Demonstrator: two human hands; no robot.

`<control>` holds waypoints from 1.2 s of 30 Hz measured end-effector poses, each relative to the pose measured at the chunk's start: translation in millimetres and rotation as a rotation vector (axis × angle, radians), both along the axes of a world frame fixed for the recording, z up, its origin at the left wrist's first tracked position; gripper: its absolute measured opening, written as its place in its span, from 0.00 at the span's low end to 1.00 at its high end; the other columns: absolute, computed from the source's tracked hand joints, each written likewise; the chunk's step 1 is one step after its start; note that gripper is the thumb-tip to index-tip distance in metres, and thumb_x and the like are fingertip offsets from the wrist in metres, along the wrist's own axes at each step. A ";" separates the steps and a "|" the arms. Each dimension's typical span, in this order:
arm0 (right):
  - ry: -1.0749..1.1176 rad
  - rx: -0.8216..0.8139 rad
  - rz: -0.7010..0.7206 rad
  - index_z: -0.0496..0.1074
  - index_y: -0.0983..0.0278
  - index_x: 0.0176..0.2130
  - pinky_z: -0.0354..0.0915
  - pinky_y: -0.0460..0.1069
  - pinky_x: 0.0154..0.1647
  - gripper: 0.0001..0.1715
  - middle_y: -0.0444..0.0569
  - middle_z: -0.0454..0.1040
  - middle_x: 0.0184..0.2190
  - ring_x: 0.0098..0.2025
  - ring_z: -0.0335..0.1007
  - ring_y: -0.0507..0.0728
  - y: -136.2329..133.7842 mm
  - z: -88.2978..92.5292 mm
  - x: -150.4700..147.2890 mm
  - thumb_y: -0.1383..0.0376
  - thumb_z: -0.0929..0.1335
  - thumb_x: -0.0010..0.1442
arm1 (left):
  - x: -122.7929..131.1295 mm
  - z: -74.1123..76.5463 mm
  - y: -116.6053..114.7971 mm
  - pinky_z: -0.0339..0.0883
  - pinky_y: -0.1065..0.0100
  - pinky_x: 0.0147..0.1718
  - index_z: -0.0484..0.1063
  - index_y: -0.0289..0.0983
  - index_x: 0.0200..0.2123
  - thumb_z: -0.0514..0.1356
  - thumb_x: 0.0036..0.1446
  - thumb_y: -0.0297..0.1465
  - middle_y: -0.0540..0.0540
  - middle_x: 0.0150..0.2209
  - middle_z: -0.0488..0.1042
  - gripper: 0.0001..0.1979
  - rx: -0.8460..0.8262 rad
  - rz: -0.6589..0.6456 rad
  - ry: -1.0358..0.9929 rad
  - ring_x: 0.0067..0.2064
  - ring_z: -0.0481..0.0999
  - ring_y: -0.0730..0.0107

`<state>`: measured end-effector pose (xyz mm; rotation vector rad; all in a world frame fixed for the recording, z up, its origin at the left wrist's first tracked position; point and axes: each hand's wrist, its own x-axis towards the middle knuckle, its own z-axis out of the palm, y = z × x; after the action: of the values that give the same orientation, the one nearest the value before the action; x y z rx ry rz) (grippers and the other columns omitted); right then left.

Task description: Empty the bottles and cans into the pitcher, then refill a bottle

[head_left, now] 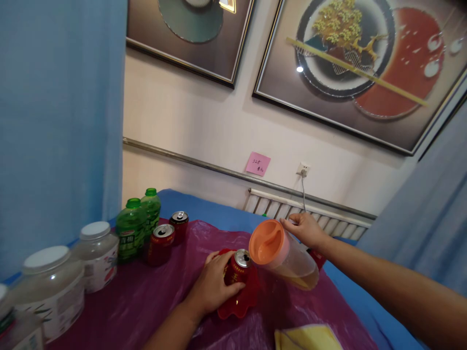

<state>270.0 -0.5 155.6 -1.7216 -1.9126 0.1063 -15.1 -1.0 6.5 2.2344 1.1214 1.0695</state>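
Note:
My left hand is wrapped round a red drink can, which stands upright on a red scalloped tray. The can's silver top shows an opening. My right hand grips a clear plastic pitcher with an orange lid. The pitcher is tilted so that its lid leans to the left, close beside the can's top. Some yellowish liquid lies in its lower part. I cannot see a stream between pitcher and can. The pitcher's handle is hidden.
Purple plastic sheeting covers the blue surface. At left stand two green bottles, two more red cans and clear jars with white lids. A yellow cloth lies at the front. Behind are a radiator and a socket.

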 end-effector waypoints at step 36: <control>0.009 0.005 -0.005 0.49 0.59 0.19 0.40 0.48 0.22 0.29 0.37 0.46 0.17 0.21 0.42 0.48 0.1 -0.3 -1.3 0.47 0.64 0.58 | -0.4 1.5 -1.5 0.52 0.43 0.65 0.70 0.44 0.57 0.72 0.43 0.32 0.43 0.56 0.77 0.35 -0.017 -0.032 0.008 0.59 0.72 0.46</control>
<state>268.7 -0.4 155.3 -1.7192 -1.9003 0.1074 -15.4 -2.5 8.0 2.2373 1.0905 1.0351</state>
